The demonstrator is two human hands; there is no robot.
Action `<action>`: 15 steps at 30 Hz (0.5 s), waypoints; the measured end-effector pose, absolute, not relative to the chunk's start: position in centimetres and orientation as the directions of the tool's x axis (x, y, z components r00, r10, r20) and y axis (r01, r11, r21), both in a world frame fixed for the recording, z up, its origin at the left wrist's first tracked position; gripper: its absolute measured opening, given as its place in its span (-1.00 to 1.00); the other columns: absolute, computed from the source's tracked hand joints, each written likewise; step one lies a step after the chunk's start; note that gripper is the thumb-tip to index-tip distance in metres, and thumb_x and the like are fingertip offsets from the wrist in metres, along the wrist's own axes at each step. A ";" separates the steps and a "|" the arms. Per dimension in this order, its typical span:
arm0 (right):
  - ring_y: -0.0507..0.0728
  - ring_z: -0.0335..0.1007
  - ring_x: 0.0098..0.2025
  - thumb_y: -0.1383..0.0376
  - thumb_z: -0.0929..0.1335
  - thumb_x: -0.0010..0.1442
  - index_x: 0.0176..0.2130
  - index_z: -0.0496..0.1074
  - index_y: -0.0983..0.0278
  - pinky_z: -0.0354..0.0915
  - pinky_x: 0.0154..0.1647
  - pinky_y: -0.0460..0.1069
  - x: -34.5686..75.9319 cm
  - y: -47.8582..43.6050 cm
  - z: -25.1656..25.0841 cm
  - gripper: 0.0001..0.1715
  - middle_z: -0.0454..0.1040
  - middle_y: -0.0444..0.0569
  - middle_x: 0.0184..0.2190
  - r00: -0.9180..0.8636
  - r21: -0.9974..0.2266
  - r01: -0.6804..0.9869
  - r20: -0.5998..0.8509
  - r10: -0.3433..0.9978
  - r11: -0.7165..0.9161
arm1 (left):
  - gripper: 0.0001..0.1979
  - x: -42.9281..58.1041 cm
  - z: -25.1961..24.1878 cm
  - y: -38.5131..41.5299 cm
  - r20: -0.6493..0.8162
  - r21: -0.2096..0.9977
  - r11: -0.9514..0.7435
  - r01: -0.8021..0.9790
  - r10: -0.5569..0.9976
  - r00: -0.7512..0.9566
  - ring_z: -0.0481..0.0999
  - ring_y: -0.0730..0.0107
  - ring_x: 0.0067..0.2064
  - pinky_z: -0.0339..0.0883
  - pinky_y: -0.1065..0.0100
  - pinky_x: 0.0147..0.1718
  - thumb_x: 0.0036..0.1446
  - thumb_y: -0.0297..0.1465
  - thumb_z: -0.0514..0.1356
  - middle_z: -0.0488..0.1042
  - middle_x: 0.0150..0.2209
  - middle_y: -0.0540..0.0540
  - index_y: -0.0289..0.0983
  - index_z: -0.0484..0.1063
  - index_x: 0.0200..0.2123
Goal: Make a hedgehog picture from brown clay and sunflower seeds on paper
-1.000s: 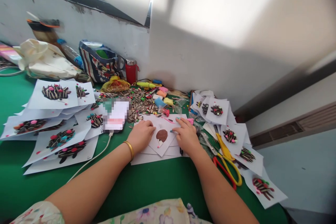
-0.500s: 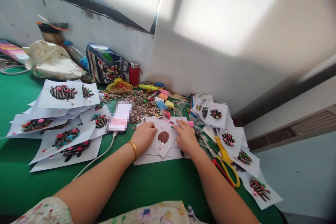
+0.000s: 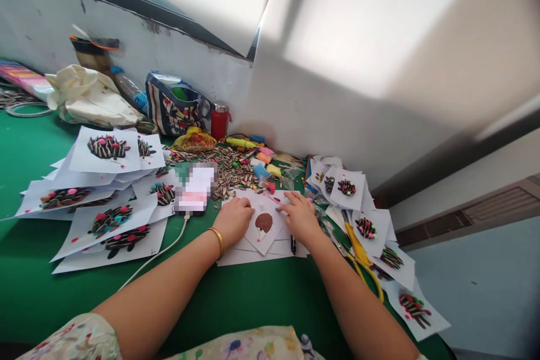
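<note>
1. The card (image 3: 275, 230) lies between the two hands, one corner pointing towards the person, on top of other white sheets (image 3: 238, 259).
2. The brown patch (image 3: 264, 221) sits in the card's middle, to the right of the left hand and to the left of the right hand; a small pink dot (image 3: 259, 239) shows below it.
3. The left hand (image 3: 234, 220) rests at the card's left edge, its fingers bent and close together. Whether they pinch the paper, one cannot tell. A gold bangle (image 3: 220, 242) circles the wrist.
4. The right hand (image 3: 300, 217) rests over the card's right side, its fingers a little apart. A tiny teal bit (image 3: 277, 210) shows at its fingertips; whether it is gripped or merely touched, one cannot tell.
5. A black pen (image 3: 293, 244) lies on the sheets, just below the right hand.
6. Beyond the card are small bags of coloured clay (image 3: 261, 171) and a spread of striped seeds (image 3: 230, 164).
7. The phone (image 3: 196, 197), its screen blurred, lies to the left of the left hand, with a white cable (image 3: 169, 250) plugged in.
8. Yellow-handled scissors (image 3: 377, 281) lie to the right of the right forearm.
9. Finished-looking seed pictures overlap in piles at the left (image 3: 145, 250) and right (image 3: 377, 236).
</note>
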State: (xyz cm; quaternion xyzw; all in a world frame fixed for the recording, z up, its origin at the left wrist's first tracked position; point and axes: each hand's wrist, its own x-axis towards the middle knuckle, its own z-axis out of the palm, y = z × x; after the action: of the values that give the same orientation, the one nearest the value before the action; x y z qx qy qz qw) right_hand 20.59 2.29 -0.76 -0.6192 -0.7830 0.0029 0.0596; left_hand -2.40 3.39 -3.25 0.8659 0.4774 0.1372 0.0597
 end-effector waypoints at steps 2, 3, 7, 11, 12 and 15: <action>0.25 0.00 0.34 0.47 0.27 0.11 -0.11 0.58 0.09 0.05 0.20 0.27 20.6 2.6 -0.5 -0.54 0.27 -0.09 0.29 -0.216 -0.094 0.969 0.132 0.968 0.229 | -0.74 -2.4 -3.3 3.4 0.176 0.239 -0.531 0.813 0.847 0.502 0.37 0.16 -0.08 0.23 0.22 -0.13 0.30 -0.39 0.07 0.48 -0.10 -0.18 -0.23 0.58 -0.21; 0.25 0.02 0.33 0.47 0.27 0.12 -0.12 0.58 0.10 0.06 0.18 0.25 20.5 2.8 -0.3 -0.55 0.29 -0.08 0.28 -0.214 -0.096 0.968 0.153 0.965 0.230 | -0.74 -2.4 -3.3 3.4 0.173 0.242 -0.530 0.813 0.848 0.502 0.37 0.17 -0.08 0.23 0.22 -0.13 0.30 -0.39 0.07 0.48 -0.10 -0.18 -0.23 0.59 -0.21; 0.24 0.20 0.18 0.36 0.27 0.24 -0.09 0.58 0.10 0.15 0.07 0.15 20.0 4.3 0.4 -0.64 0.45 -0.03 0.13 -0.213 -0.017 0.976 0.151 0.965 0.218 | -0.75 -2.4 -3.3 3.4 0.171 0.254 -0.533 0.807 0.846 0.505 0.37 0.17 -0.08 0.22 0.20 -0.09 0.29 -0.41 0.08 0.48 -0.09 -0.18 -0.22 0.59 -0.23; 0.24 0.33 0.02 0.21 0.26 0.31 -0.07 0.57 0.11 0.20 -0.02 0.09 18.8 6.6 0.8 -0.68 0.54 0.05 -0.06 -0.230 0.120 0.966 0.012 0.973 0.227 | -0.75 -2.4 -3.3 3.4 0.175 0.250 -0.529 0.811 0.848 0.500 0.37 0.15 -0.07 0.22 0.19 -0.08 0.28 -0.41 0.08 0.48 -0.10 -0.18 -0.20 0.60 -0.21; 0.25 0.34 0.01 0.20 0.27 0.30 -0.08 0.57 0.14 0.21 -0.03 0.08 18.5 7.1 0.8 -0.68 0.54 0.06 -0.08 -0.239 0.132 0.962 -0.002 0.971 0.237 | -0.75 -2.4 -3.3 3.4 0.171 0.250 -0.528 0.812 0.849 0.500 0.37 0.15 -0.07 0.22 0.19 -0.08 0.27 -0.42 0.09 0.48 -0.10 -0.18 -0.20 0.60 -0.20; 0.25 0.37 -0.02 0.21 0.29 0.28 -0.14 0.58 0.22 0.22 -0.03 0.06 17.5 8.6 0.5 -0.71 0.56 0.11 -0.13 -0.266 0.165 0.949 -0.046 0.963 0.270 | -0.73 -2.4 -3.3 3.3 0.161 0.252 -0.523 0.814 0.852 0.498 0.38 0.15 -0.07 0.23 0.19 -0.08 0.27 -0.43 0.08 0.48 -0.09 -0.19 -0.21 0.60 -0.16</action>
State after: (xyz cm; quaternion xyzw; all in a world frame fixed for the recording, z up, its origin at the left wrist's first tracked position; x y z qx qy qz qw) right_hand 17.49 8.59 0.51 -0.6019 -0.7939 -0.0518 -0.0684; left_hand -2.41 3.31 -3.29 0.8625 0.4829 0.1333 0.0714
